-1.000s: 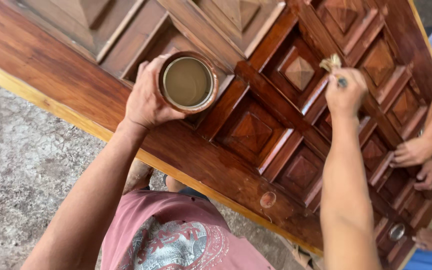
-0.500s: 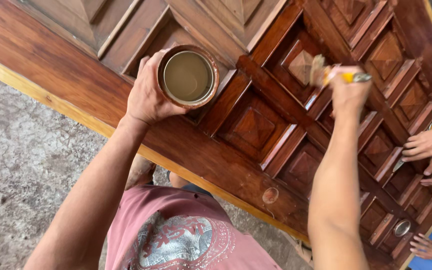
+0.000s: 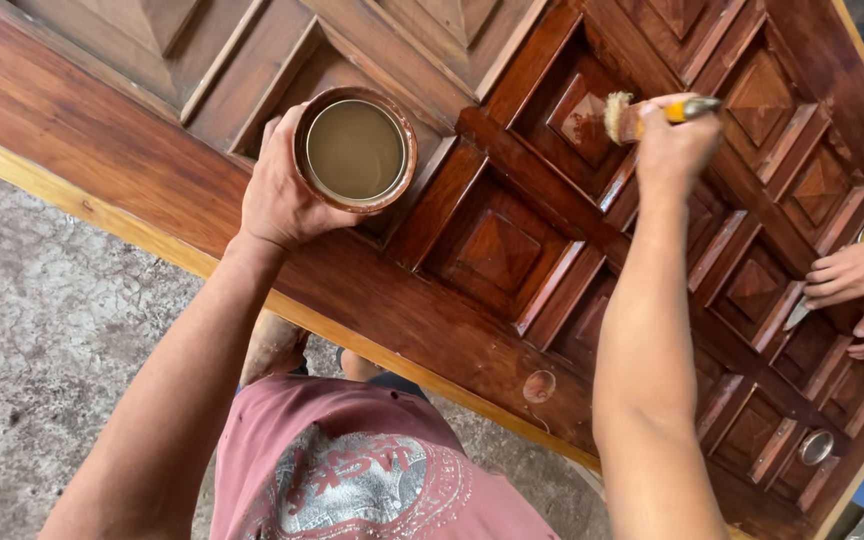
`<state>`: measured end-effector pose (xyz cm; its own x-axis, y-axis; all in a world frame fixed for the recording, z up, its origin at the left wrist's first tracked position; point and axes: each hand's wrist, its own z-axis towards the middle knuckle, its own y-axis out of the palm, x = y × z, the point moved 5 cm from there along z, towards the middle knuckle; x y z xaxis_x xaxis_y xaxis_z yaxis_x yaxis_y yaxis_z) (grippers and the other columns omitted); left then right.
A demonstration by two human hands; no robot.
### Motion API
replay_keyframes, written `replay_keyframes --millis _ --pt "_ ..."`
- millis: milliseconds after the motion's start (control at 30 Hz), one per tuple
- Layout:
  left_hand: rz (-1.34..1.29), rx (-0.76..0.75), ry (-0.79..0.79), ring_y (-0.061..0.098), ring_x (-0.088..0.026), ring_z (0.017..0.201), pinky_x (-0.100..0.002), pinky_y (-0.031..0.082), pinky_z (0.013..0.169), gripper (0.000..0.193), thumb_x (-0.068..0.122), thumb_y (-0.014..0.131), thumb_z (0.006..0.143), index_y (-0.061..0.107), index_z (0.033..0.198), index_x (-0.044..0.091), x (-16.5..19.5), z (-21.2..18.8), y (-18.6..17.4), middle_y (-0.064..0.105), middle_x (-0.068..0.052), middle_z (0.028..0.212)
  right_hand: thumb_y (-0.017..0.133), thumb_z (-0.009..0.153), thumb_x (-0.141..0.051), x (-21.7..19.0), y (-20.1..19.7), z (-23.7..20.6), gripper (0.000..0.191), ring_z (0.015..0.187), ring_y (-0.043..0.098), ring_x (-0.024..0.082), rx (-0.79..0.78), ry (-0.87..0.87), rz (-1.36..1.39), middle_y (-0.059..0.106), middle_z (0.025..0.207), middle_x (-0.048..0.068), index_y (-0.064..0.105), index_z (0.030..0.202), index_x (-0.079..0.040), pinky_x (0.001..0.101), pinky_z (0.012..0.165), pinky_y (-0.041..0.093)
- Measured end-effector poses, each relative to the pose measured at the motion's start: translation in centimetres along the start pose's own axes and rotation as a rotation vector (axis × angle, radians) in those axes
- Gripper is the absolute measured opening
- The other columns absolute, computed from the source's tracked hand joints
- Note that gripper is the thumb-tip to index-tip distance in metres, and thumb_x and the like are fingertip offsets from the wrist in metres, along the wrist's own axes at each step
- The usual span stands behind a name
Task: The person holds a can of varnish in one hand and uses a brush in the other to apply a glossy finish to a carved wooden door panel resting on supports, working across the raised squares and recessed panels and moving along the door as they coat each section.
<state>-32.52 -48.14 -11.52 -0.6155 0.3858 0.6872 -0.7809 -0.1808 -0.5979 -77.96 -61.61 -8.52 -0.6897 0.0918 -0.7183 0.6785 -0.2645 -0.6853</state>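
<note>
With our left hand [image 3: 282, 195] clamped around the tin [image 3: 355, 148] at upper centre and our right hand [image 3: 674, 140] closed on the brush [image 3: 642, 115] at upper right, light strokes along the door [image 3: 512, 250] panel's grain seemed best to us.

Rough grey concrete floor [image 3: 42, 330], mottled and cracked, extends beneath the work under even, diffuse daylight.
</note>
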Motion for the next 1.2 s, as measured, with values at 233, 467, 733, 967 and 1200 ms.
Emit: replay_keyframes --millis 233,467,733,967,1200 --pt "0.027 0.021 0.015 0.051 -0.038 0.134 -0.047 0.046 0.115 0.11 0.052 0.095 0.075 0.036 0.153 0.002 -0.2 0.0 -0.1 0.048 -0.018 0.148 0.071 0.087 -0.002 -2.8 0.3 0.2 0.007 0.076 0.074 0.013 -0.016 -0.115 -0.035 0.079 0.085 0.006 0.076 0.084 -0.005 0.0299 0.073 0.06" --pt "-0.005 0.014 0.043 0.05 -0.04 0.133 -0.048 0.043 0.115 0.115 0.058 0.092 0.072 0.034 0.152 -0.002 0.0 0.0 -0.1 0.047 -0.02 0.147 0.072 0.09 -0.001 -1.7 1.2 -1.2 0.004 0.08 0.072 0.015 -0.182 -0.145 0.027 0.077 0.089 0.008 0.076 0.091 -0.004 0.0313 0.075 0.058" --pt "0.014 0.019 0.09 0.05 -0.039 0.136 -0.049 0.041 0.115 0.111 0.056 0.091 0.073 0.036 0.151 0.0 0.0 0.3 -0.1 0.047 -0.02 0.147 0.075 0.091 -0.005 -2.8 2.9 0.7 0.006 0.074 0.073 0.018 -0.12 -0.333 -0.127 0.077 0.083 0.008 0.079 0.088 -0.008 0.0349 0.069 0.058" --pt "-0.046 0.011 0.038 0.051 -0.034 0.136 -0.049 0.042 0.116 0.109 0.05 0.093 0.071 0.038 0.152 0.002 0.0 0.8 -0.6 0.049 -0.015 0.149 0.076 0.095 -0.005 -7.3 4.8 -0.3 0.003 0.084 0.071 0.028 -0.227 -0.576 -0.182 0.073 0.091 0.015 0.077 0.093 -0.003 0.0409 0.077 0.057" --pt "0.012 -0.035 -0.038 0.047 -0.036 0.138 -0.056 0.036 0.116 0.113 0.051 0.094 0.061 0.038 0.148 0.004 -0.7 0.8 -0.4 0.047 -0.017 0.145 0.074 0.091 -0.01 -11.7 7.6 6.4 0.004 0.083 0.075 0.018 -0.225 -0.36 -0.07 0.078 0.09 0.006 0.078 0.091 -0.008 0.033 0.077 0.059"
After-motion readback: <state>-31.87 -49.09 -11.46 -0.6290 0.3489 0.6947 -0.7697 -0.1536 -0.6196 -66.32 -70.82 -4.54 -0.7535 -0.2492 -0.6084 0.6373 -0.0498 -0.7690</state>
